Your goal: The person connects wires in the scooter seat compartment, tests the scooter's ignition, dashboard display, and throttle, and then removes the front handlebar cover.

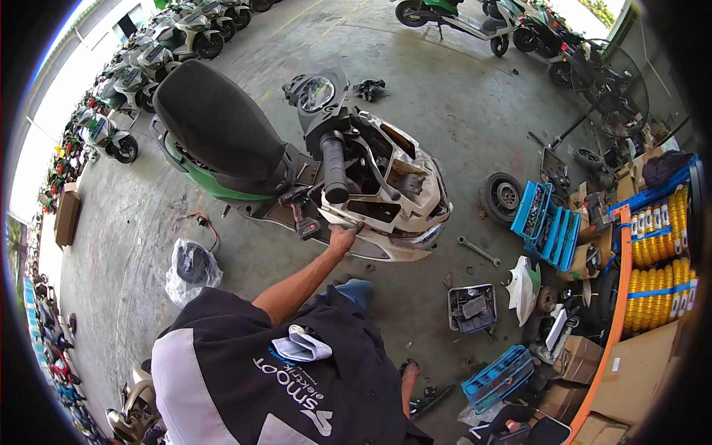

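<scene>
A scooter (222, 126) with a dark seat and green side stands before me, its white front panel (371, 241) opened up around the inner parts. My left hand (343, 237) is closed at the near edge of that panel, below the black handlebar grip (335, 167). Just left of this hand, a cordless drill (302, 215) rests on the scooter's footboard. My right hand (409, 369) hangs low at my side, small and dark in view, its fingers indistinct. Near it on the floor lie black parts (430, 400).
A large wrench (479, 251), a crate of parts (472, 308) and a wheel (501, 198) lie on the floor to the right. Blue toolboxes (545, 222) and an orange rack post (619, 311) stand farther right. A plastic-wrapped part (193, 271) lies left. Parked scooters (196, 33) line the back.
</scene>
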A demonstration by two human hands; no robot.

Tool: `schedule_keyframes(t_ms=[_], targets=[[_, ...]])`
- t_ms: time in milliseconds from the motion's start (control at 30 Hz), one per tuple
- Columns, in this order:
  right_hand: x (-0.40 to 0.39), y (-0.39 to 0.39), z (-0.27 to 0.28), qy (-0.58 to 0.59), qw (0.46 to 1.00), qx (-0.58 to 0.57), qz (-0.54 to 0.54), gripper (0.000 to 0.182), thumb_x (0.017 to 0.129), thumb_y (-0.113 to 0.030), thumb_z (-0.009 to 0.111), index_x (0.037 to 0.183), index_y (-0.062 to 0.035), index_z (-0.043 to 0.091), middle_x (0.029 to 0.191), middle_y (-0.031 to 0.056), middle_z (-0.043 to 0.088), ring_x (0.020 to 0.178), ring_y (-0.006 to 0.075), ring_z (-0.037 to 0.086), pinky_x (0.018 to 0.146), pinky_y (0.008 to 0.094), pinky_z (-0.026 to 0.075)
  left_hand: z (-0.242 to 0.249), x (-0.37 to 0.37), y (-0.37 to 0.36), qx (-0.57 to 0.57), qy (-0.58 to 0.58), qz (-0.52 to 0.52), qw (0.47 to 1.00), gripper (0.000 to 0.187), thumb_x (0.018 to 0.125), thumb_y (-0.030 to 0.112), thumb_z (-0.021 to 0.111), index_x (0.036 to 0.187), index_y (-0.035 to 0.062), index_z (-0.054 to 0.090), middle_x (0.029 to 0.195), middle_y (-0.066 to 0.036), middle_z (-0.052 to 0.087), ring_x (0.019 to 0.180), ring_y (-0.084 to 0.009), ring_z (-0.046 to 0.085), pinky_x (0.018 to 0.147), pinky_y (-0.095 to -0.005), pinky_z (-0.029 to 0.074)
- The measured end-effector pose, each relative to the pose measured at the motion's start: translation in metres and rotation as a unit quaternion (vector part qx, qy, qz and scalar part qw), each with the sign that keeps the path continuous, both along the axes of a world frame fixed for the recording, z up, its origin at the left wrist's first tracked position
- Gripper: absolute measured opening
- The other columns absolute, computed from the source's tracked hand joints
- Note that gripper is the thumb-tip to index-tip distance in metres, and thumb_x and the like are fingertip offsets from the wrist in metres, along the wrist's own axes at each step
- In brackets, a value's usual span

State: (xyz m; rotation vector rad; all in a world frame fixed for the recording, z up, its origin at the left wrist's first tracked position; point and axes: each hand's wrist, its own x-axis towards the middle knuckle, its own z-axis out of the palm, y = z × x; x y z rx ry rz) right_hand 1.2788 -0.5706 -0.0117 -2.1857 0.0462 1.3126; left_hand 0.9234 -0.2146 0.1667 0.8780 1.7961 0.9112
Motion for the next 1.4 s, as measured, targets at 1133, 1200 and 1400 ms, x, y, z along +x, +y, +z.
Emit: schedule_keyframes(t_ms=[1133,1200,1400], targets=[[0.348,0.264,0.041,-0.077,0.988,0.056,-0.121,0.021,0.087,-0.021,0.063,0.101,-0.0061,0.065,0.067,0.0069,0.064,0.047,0.0149,0.06,0.043,0.0295,0.048,-0.106,0.4,0.256,-0.27,-0.166,-0.304,0.899,0.044,0.084,0.0,0.052,0.128,0.0048,0.052,0.086,-0.017,0.067,0.068,-0.0181,0.064,0.052,-0.0282,0.048],[0.364,0.287,0.028,-0.131,0.988,0.043,-0.066,0.024,0.085,-0.023,0.064,0.1,-0.0037,0.066,0.072,0.0116,0.066,0.056,0.0206,0.063,0.052,0.0326,0.05,-0.129,0.384,0.268,-0.25,-0.107,-0.325,0.906,0.051,0.083,-0.003,0.049,0.133,0.0058,0.048,0.092,-0.016,0.067,0.073,-0.0204,0.065,0.057,-0.0311,0.05],[0.422,0.385,-0.001,-0.152,0.98,-0.113,0.056,0.038,0.077,-0.027,0.066,0.098,0.0039,0.068,0.094,0.0265,0.068,0.094,0.0369,0.066,0.084,0.0402,0.051,-0.13,0.387,0.33,-0.336,-0.071,-0.232,0.91,0.05,0.086,0.01,0.058,0.135,0.0122,0.047,0.105,-0.012,0.068,0.086,-0.0238,0.067,0.075,-0.0409,0.05]])
